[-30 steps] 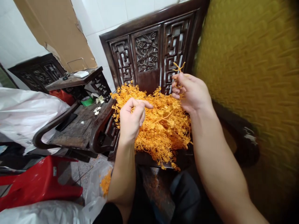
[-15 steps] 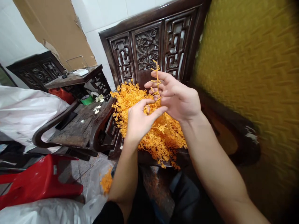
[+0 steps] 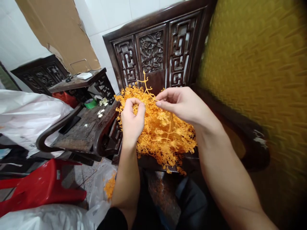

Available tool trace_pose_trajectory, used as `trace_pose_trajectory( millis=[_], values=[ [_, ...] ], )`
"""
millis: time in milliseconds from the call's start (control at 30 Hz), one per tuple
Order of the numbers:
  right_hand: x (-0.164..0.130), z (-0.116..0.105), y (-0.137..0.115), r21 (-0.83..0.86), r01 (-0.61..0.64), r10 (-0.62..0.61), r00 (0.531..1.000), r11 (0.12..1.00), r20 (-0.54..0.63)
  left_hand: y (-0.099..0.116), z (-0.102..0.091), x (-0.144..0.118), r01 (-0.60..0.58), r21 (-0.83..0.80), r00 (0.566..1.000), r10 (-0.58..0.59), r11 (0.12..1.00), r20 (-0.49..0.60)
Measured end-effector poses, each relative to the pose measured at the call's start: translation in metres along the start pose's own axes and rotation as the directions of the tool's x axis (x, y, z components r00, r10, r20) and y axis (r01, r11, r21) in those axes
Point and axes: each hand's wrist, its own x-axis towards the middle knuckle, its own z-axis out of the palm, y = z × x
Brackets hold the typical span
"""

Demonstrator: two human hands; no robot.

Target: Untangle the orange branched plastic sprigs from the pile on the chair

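My right hand point(image 3: 183, 103) pinches an orange plastic branched stem point(image 3: 145, 85) between thumb and fingertips. Its bare, forked end points up and to the left. An orange flower spray point(image 3: 168, 129) hangs blurred beneath that hand; whether it belongs to the same stem I cannot tell. Just left of it, my left hand point(image 3: 132, 119) is closed, thumb against curled fingers, and whatever it may hold is hidden. Behind and below both hands lies a big heap of orange plastic flower sprays point(image 3: 153, 147) on a dark carved wooden chair point(image 3: 153, 75).
To the left stands another wooden chair point(image 3: 79, 137) with green tape point(image 3: 90, 103) and pale small pieces point(image 3: 101, 112) on it. A red plastic stool point(image 3: 48, 185), white sacks point(image 3: 31, 111) and a clear bag point(image 3: 98, 182) with orange bits are low left. A yellow textured surface point(image 3: 254, 64) rises at right.
My hands have drawn apart, the left moving left and closing. The right has turned palm down into a pinch, and the upright stem now leans left and sits lower.
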Motion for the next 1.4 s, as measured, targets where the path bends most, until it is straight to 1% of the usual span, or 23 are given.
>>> trace_pose_trajectory(
  millis=[67,167,233,300,433,567,633,667,733,800,867,933,967,1000,1033,1067,1100,1133,1167,1200,1267,1333,1400],
  values=[
    [0.0,0.001,-0.002,-0.018,0.029,-0.029,1.0,0.999,0.007,-0.002,-0.001,0.0,0.0,-0.014,0.999,0.0,1.0,0.038],
    [0.001,0.003,-0.002,-0.028,0.064,-0.063,0.998,0.998,0.031,-0.001,-0.001,0.0,-0.006,-0.072,0.99,0.016,0.997,0.137],
    [0.002,0.006,-0.002,-0.031,0.079,-0.078,0.997,0.996,0.023,0.003,-0.001,-0.001,-0.011,-0.111,0.98,0.033,0.994,0.196],
    [0.002,0.009,-0.001,-0.037,0.066,-0.067,0.998,0.997,-0.007,0.006,-0.002,-0.001,-0.033,-0.094,0.973,0.054,0.995,0.223],
    [0.002,0.012,0.0,-0.041,0.027,-0.03,0.998,0.999,-0.057,0.008,-0.004,-0.001,-0.1,0.008,0.976,0.097,0.995,0.194],
    [0.0,0.009,-0.002,0.123,0.016,-0.019,1.0,0.992,0.024,0.004,-0.006,-0.002,-0.137,0.027,0.982,0.132,0.99,0.135],
    [-0.001,0.006,-0.004,0.142,0.015,-0.02,0.999,0.99,0.034,0.004,-0.007,-0.003,-0.142,0.044,0.982,0.134,0.989,0.136],
    [-0.001,0.006,-0.005,0.102,0.021,-0.022,1.0,0.995,0.009,0.006,-0.007,-0.004,-0.149,0.058,0.979,0.139,0.987,0.149],
    [-0.002,0.008,-0.006,-0.037,0.036,-0.039,0.996,0.999,-0.083,0.009,-0.006,-0.005,-0.172,0.092,0.969,0.152,0.981,0.195],
    [-0.001,0.015,-0.005,-0.155,0.05,-0.078,0.981,0.987,-0.178,0.012,-0.004,-0.005,-0.186,0.124,0.958,0.152,0.975,0.243],
    [0.0,0.024,-0.001,-0.2,0.071,-0.119,0.963,0.977,-0.24,0.013,-0.001,-0.004,-0.164,0.145,0.959,0.124,0.976,0.254],
    [0.004,0.03,0.007,-0.209,0.085,-0.14,0.953,0.974,-0.268,0.014,-0.002,-0.004,-0.105,0.146,0.972,0.071,0.984,0.222],
    [0.007,0.029,0.013,-0.222,0.091,-0.155,0.944,0.971,-0.292,0.014,-0.004,-0.005,-0.063,0.117,0.975,0.036,0.991,0.221],
    [0.011,0.025,0.02,-0.238,0.095,-0.175,0.923,0.967,-0.343,0.014,-0.007,-0.006,-0.006,0.054,0.969,-0.008,0.999,0.247],
    [0.015,0.017,0.028,-0.246,0.093,-0.191,0.89,0.965,-0.413,0.015,-0.012,-0.008,0.069,-0.038,0.952,-0.054,0.997,0.301],
    [0.02,0.008,0.035,-0.254,0.093,-0.214,0.834,0.963,-0.508,0.017,-0.018,-0.01,0.155,-0.146,0.926,-0.092,0.977,0.365],
    [0.024,-0.004,0.042,-0.202,0.078,-0.19,0.76,0.976,-0.622,0.019,-0.024,-0.012,0.239,-0.257,0.901,-0.114,0.937,0.419],
    [0.028,-0.015,0.048,-0.113,0.062,-0.123,0.731,0.992,-0.671,0.022,-0.029,-0.013,0.304,-0.356,0.886,-0.125,0.884,0.446],
    [0.03,-0.025,0.051,-0.032,0.065,-0.07,0.74,0.997,-0.669,0.024,-0.033,-0.014,0.337,-0.435,0.891,-0.133,0.835,0.434],
    [0.031,-0.032,0.053,0.046,0.08,-0.031,0.758,0.996,-0.651,0.026,-0.035,-0.013,0.336,-0.491,0.91,-0.142,0.804,0.389],
    [0.029,-0.036,0.049,0.153,0.108,-0.007,0.838,0.982,-0.546,0.026,-0.032,-0.01,0.296,-0.54,0.946,-0.164,0.788,0.279],
    [0.024,-0.028,0.039,0.196,0.114,-0.021,0.905,0.974,-0.425,0.023,-0.023,-0.006,0.279,-0.527,0.958,-0.191,0.803,0.216],
    [0.019,-0.016,0.028,0.2,0.1,-0.027,0.941,0.975,-0.339,0.017,-0.013,-0.004,0.277,-0.497,0.959,-0.204,0.822,0.196]
  ],
)
